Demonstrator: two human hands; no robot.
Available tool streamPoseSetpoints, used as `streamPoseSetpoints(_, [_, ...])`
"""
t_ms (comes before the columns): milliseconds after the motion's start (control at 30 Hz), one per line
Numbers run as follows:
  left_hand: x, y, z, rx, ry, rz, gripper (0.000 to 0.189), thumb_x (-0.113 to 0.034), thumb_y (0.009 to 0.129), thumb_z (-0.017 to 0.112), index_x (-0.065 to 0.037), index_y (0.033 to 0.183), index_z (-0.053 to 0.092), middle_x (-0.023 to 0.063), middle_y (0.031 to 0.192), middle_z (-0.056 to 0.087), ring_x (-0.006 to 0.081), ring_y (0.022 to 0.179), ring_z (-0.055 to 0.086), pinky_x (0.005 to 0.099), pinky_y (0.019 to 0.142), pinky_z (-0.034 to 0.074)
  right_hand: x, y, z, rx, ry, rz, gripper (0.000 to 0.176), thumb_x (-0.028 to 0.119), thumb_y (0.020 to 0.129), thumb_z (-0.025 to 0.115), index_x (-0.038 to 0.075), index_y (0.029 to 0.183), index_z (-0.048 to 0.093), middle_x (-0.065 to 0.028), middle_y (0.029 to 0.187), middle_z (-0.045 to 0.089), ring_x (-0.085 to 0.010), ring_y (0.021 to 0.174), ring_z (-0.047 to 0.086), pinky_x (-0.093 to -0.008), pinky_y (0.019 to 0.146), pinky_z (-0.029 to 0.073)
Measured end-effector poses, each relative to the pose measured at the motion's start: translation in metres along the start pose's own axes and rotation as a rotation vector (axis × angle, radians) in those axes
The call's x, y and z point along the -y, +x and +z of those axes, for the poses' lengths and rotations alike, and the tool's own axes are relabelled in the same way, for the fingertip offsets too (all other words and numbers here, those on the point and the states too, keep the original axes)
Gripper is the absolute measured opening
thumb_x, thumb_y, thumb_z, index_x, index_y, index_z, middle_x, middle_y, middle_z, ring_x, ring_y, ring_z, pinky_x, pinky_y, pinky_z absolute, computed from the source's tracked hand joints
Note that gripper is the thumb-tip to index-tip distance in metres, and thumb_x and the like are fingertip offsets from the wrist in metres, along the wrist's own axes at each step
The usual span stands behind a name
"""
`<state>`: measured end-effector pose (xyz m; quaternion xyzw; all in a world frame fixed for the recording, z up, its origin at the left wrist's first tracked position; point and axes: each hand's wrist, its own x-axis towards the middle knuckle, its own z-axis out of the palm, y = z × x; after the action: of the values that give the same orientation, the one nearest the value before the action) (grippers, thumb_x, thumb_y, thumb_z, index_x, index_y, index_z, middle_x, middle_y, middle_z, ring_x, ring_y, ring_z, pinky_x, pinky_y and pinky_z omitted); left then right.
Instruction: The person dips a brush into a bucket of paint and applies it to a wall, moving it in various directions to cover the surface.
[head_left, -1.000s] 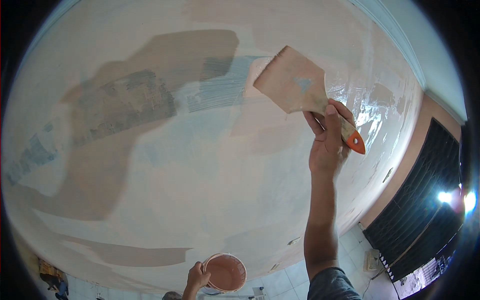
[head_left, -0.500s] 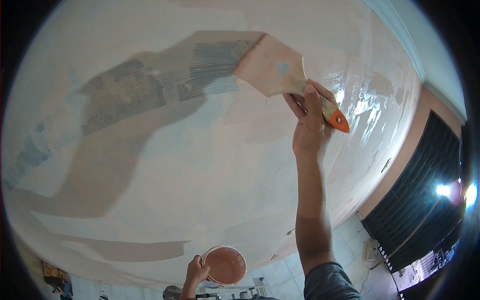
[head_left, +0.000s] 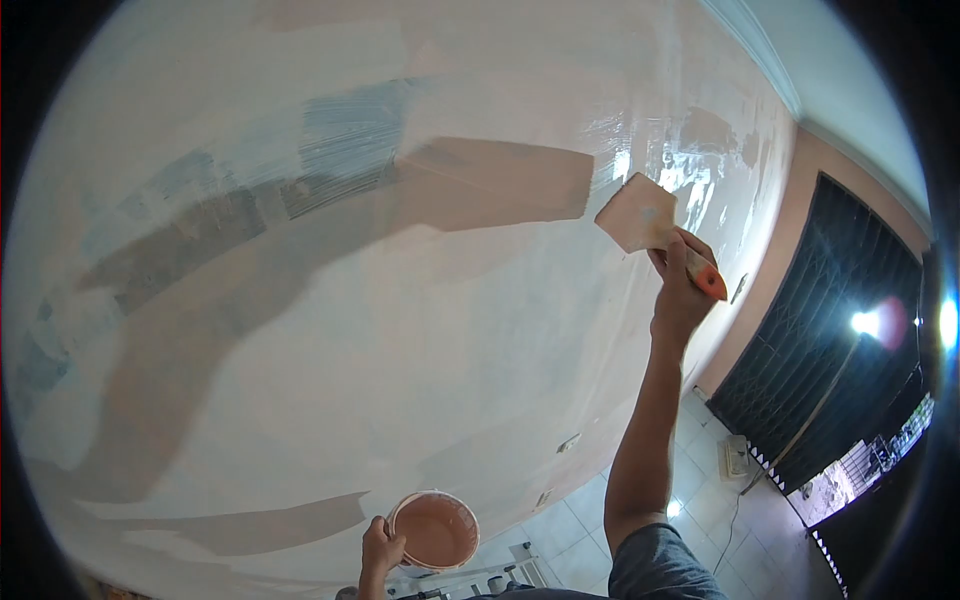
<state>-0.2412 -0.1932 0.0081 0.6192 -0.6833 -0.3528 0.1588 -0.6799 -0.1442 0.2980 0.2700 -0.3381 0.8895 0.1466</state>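
Observation:
My right hand (head_left: 684, 288) is closed around the handle of a wide flat paintbrush (head_left: 638, 214), whose handle ends in orange. The brush head points up and left, held close to the large pale wall (head_left: 430, 340); its shadow falls on the wall just left of it. Low in the view, my left hand (head_left: 381, 548) grips the rim of a small bucket (head_left: 474, 528) with pinkish-brown paint (head_left: 435, 530) in it. A streaky grey-blue patch (head_left: 348, 130) marks the wall at the upper left, and wet, glossy streaks (head_left: 690, 165) shine behind the brush.
A dark folding gate (head_left: 800, 320) and a bright lamp (head_left: 865, 323) on a pole stand at the right. White floor tiles (head_left: 575, 527) lie below, with a metal ladder-like frame (head_left: 510, 578) near my body. Wall sockets (head_left: 568, 443) sit low on the wall.
My right hand has moved the brush right and down, away from the grey-blue patch. The view has shifted somewhat, and the bucket is still in my left hand.

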Motion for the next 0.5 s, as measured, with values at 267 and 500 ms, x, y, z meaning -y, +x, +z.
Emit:
streamPoseSetpoints(267, [-0.009, -0.010, -0.002, 0.010, -0.182, -0.026, 0.018, -0.006, 0.070, 0.059, 0.002, 0.081, 0.047, 0.0167, 0.075, 0.059, 0.0273, 0.064, 0.064, 0.0396, 0.049, 0.054, 0.011, -0.017, 0.049, 0.210, -0.391, -0.237, 0.011, 0.006, 0.083, 0.063, -0.001, 0.090, 0.065, -0.0062, 0.079, 0.064, -0.0109, 0.072, 0.061, -0.0248, 0.065, 0.052])
streamPoseSetpoints(500, [0.039, 0.020, 0.020, 0.004, -0.090, 0.031, 0.017, -0.005, 0.071, 0.057, 0.002, 0.082, 0.046, 0.0180, 0.077, 0.059, 0.0297, 0.062, 0.066, 0.0402, 0.047, 0.058, 0.045, -0.045, 0.056, 0.227, 0.018, -0.091, 0.010, 0.002, 0.083, 0.065, -0.002, 0.092, 0.066, -0.0037, 0.080, 0.065, -0.0073, 0.075, 0.060, -0.0219, 0.064, 0.048])
